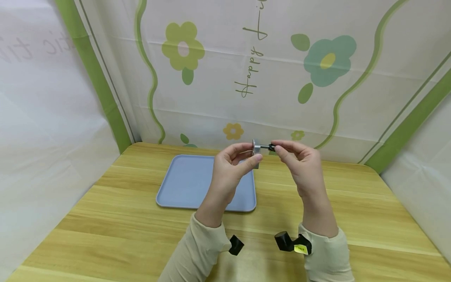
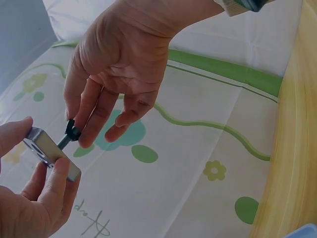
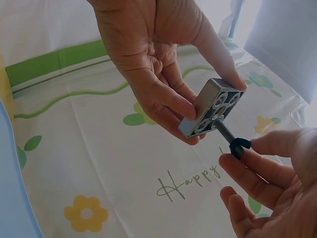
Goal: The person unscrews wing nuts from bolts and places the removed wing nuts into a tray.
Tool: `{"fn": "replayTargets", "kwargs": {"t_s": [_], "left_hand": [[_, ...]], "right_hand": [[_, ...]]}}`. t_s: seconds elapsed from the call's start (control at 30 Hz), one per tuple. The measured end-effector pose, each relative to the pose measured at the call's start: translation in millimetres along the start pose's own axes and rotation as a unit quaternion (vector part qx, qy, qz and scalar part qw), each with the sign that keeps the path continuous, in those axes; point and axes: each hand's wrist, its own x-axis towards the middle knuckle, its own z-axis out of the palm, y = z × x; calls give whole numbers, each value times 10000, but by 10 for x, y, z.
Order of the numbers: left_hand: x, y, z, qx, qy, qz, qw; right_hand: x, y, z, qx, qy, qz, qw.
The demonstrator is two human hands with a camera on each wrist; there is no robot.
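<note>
My left hand (image 1: 227, 170) holds a small rectangular silver metal block (image 3: 203, 106) by its edges, between thumb and fingers. Ring-shaped recesses mark the block's face in the right wrist view. From the middle of that face a threaded bolt (image 3: 225, 131) sticks out. Near the bolt's outer end sits a black wing nut (image 3: 239, 147), which the thumb and fingertips of my right hand (image 1: 306, 168) pinch. Both hands are raised above the table, facing each other. How deep the bolt goes into the block cannot be seen.
A light blue tray (image 1: 190, 182) lies on the wooden table (image 1: 105, 219), behind and below my left hand. A white flower-print curtain (image 1: 211, 105) hangs at the back and sides. Black wrist devices (image 1: 283, 241) stick out from both sleeves.
</note>
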Motion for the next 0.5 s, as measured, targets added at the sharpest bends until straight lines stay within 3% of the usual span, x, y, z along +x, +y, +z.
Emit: {"fn": "replayTargets", "kwargs": {"t_s": [0.5], "left_hand": [[3, 11, 8, -36, -5, -20, 10000]], "right_hand": [[3, -3, 16, -195, -84, -388, 9990]]}}
